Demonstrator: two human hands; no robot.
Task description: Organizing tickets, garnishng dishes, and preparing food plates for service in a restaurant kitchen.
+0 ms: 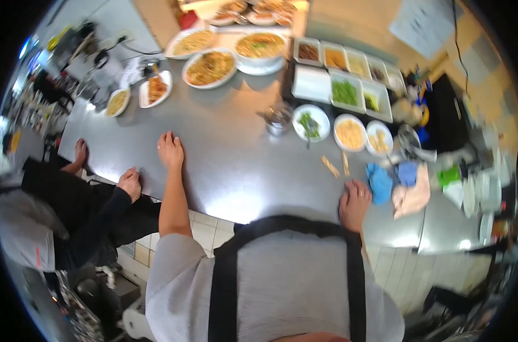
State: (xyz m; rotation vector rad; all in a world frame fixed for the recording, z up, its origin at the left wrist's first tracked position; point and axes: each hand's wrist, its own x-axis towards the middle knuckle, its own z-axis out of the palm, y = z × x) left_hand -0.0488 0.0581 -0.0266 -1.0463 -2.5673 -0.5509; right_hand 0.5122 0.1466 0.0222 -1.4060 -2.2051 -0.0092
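Note:
My left hand (171, 150) lies on the stainless-steel table (241, 154), arm stretched forward, with nothing in it. My right hand (354, 201) rests near the table's front edge and wears a ring. It holds nothing that I can see, and its thumb side is partly turned away. Just right of it lies a crumpled blue cloth (379, 183), close to the fingers. A second blue cloth (407, 173) and a beige cloth (412, 194) are beyond that. Two bundles of pale sticks, one bundle (329, 166) and another bundle (346, 163), lie ahead of my right hand.
Noodle dishes (210, 68) and a soup bowl (259, 46) stand at the back. White ingredient tubs (311, 83) and small bowls, one with chopped greens (311, 123), fill the back right beside a metal pot (278, 119). At left, another person's hand (130, 184) is near the table edge.

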